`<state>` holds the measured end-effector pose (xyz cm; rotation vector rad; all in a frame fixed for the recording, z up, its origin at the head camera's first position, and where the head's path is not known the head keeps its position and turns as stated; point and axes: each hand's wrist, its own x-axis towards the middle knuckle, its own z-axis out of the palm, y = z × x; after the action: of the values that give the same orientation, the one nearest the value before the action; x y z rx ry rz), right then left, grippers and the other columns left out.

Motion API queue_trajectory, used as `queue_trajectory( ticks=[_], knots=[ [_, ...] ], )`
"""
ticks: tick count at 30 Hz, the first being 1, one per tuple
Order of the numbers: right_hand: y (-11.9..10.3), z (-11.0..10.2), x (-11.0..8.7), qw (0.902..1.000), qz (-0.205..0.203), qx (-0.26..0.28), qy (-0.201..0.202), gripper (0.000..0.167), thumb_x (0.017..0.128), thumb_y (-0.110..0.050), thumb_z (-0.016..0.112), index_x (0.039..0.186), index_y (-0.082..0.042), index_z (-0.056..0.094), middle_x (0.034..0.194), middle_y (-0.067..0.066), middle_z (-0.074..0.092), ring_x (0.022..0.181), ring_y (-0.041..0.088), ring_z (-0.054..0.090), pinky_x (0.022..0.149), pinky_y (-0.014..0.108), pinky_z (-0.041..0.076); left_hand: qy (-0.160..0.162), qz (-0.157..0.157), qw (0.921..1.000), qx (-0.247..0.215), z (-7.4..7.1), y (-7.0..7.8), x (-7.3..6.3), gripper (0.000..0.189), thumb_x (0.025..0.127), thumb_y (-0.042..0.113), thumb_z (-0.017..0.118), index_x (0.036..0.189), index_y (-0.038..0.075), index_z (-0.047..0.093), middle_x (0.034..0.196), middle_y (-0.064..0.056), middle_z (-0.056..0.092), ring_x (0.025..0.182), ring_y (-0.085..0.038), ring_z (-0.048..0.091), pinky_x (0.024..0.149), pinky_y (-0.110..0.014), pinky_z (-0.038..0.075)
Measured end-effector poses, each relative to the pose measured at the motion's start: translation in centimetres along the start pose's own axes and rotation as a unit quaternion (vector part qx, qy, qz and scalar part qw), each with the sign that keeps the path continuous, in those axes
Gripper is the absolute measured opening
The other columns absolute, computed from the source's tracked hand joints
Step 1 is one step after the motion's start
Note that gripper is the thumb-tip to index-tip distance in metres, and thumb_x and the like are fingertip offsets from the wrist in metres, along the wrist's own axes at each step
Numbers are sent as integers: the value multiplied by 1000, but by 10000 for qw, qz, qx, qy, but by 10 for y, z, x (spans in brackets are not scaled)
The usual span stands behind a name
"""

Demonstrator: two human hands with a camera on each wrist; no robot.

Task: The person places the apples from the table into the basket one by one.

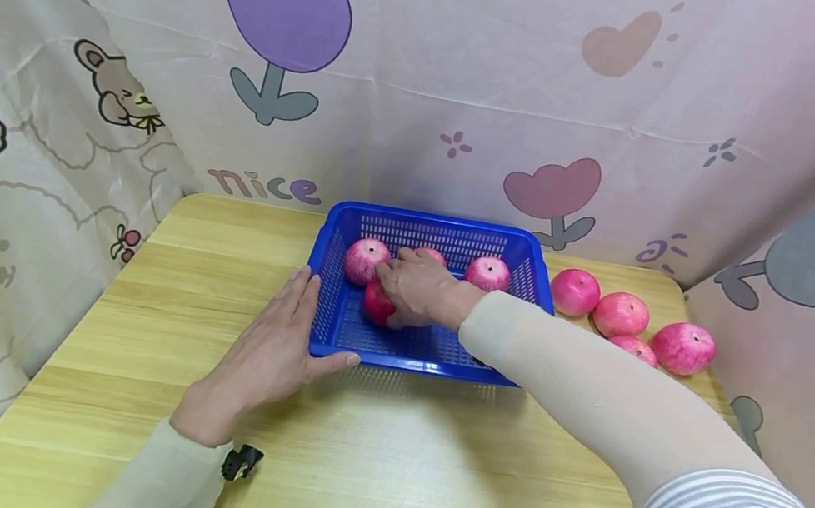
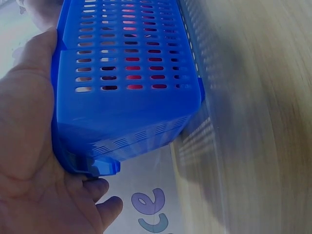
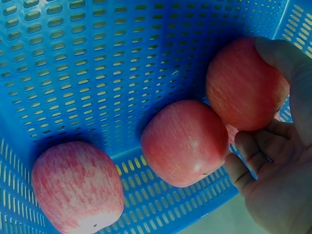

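A blue plastic basket [image 1: 425, 367] with slotted walls stands at the back of the table. Inside it, my right hand [image 1: 418, 289] grips a red apple [image 3: 246, 83], thumb on one side and fingers on the other. More apples lie around it: one at the left [image 1: 366, 261], one mostly behind the hand [image 1: 428, 254], and another toward the right [image 1: 488, 273]. My left hand [image 1: 272, 347] rests against the basket's front left corner, fingers extended along the left side and thumb by the front rim. From the left wrist, the palm [image 2: 29, 146] lies along the rim.
To the right of the basket, several apples [image 1: 621, 315] sit close together on the wooden table [image 1: 225, 267]. A patterned cloth [image 1: 421, 138] hangs right behind the table and along both sides. A small black clip [image 1: 242, 463] is at the left wrist.
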<state>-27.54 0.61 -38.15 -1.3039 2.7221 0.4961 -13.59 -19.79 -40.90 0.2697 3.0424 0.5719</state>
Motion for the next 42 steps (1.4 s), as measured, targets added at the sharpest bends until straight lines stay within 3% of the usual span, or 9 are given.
queue_trajectory(
  ticks=[11,22,32,42],
  knots=[
    [1,0,0,9991,267,300,-150,84,81,-66,82,139,-11,56,141,7,67,127,30,56,111,49,47,-4,9,10000,-2,-1,0,0,134,84,92,48,167,-3,5,177,-23,-3,165,-40,2,131,-59,16],
    [1,1,-1,9992,292,262,-86,87,78,-72,81,137,-13,57,138,6,68,124,29,56,106,48,49,64,60,10000,47,0,0,0,133,85,92,48,167,-4,7,176,-24,1,164,-41,5,130,-60,18],
    [2,1,-2,9990,311,311,-61,89,76,-73,82,136,-13,58,139,6,66,128,29,56,110,48,49,54,52,10000,25,1,0,0,134,84,93,47,167,-3,6,177,-23,-1,164,-41,4,130,-60,18],
    [11,-9,-5,9970,324,695,48,89,79,-73,80,139,-10,58,141,10,64,130,32,55,115,52,46,19,30,10000,-31,1,-1,0,134,85,94,46,167,-2,3,177,-22,-3,164,-40,2,130,-61,18]
  ],
)
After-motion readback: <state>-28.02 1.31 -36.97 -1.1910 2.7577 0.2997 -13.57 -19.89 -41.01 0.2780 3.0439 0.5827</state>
